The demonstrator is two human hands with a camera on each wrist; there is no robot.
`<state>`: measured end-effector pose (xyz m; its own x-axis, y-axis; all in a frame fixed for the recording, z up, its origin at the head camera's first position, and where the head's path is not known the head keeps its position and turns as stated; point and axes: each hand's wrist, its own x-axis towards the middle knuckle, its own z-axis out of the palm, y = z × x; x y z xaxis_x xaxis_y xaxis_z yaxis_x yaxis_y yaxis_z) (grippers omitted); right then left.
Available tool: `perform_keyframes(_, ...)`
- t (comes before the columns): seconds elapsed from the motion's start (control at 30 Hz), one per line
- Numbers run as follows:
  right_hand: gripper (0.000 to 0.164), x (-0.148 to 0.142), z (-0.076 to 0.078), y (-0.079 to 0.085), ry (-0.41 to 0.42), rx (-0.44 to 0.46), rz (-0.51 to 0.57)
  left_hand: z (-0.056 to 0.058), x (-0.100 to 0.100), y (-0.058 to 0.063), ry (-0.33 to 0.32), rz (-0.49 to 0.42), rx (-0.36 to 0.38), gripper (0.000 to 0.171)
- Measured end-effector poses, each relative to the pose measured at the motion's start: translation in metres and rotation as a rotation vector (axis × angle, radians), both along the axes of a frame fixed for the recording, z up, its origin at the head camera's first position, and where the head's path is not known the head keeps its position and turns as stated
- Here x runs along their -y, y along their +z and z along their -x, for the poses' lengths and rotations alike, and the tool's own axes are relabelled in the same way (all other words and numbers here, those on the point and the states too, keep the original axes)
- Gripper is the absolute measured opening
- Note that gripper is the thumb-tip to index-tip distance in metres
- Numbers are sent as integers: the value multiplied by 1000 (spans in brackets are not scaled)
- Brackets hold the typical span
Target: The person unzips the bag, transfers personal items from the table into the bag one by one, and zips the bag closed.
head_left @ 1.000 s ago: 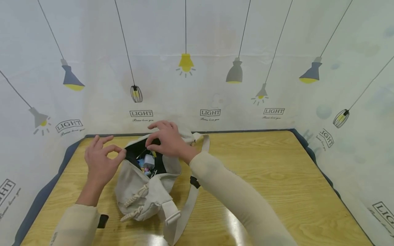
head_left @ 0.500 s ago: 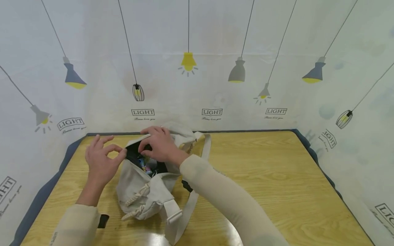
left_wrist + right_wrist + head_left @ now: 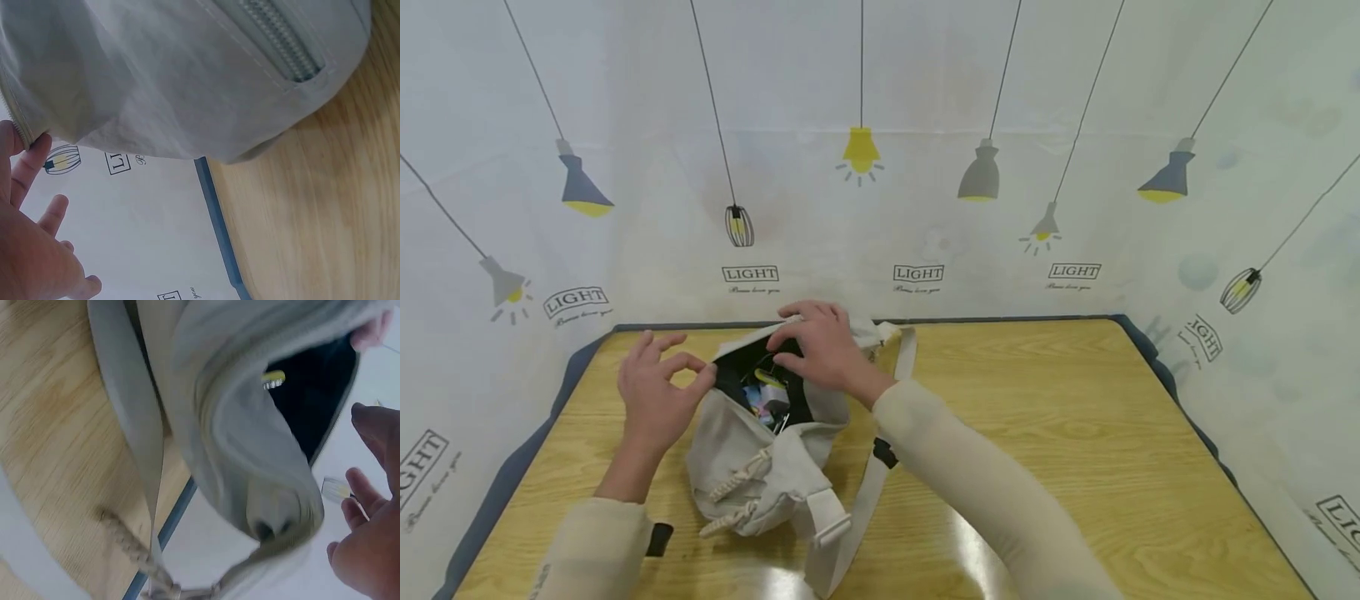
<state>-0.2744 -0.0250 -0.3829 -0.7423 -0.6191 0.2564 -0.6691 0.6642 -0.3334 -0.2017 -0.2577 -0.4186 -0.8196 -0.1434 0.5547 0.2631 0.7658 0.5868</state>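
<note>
A pale beige crossbody bag (image 3: pixel 730 458) lies on the table with its zipped mouth spread wide, showing a black lining (image 3: pixel 741 367). My left hand (image 3: pixel 658 396) pinches the mouth's left edge between thumb and forefinger; the left wrist view shows the fingertips on the zipper edge (image 3: pixel 24 128). Over the far right side of the opening is my right hand (image 3: pixel 823 346), thumb and fingers apart, with nothing visible between them. Inside the bag lie a yellow item (image 3: pixel 767 377), a whitish block (image 3: pixel 773 395) and small blue and pink things, partly hidden.
A wide strap (image 3: pixel 868 500) with a white buckle (image 3: pixel 832 529) trails from the bag over the wooden table (image 3: pixel 1037 433). Knotted cords (image 3: pixel 730 517) hang from its front. Fabric printed with lamps (image 3: pixel 917 225) walls in the table's back and sides.
My right hand dipped leftward over the bag's opening, then drew back up and right, uncovering the contents, where the yellow item now shows more plainly. My left hand keeps its pinch on the edge.
</note>
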Motion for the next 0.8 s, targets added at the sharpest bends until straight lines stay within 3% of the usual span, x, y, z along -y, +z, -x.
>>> perform_keyframes(0.27, 17, -37, -6, -6, -174, -19, 52, 0, -3, -3, 5, -21, 2, 16)
perform_keyframes(0.4, 18, -50, -19, -19, -289, -108, 46, 0, -5, -5, 10, -26, 11, 16)
perform_keyframes(0.57, 28, -60, -37, -37, -431, -220, -38, 2, -12, -6, -6, -21, 38, 16)
perform_keyframes(0.7, 25, -66, -44, -45, -416, -184, -52, 4, -18, -6, -14, -30, 29, 15)
perform_keyframes(0.8, 19, -70, -44, -48, -354, -164, 12, 7, -26, -9, -32, -26, 28, 15)
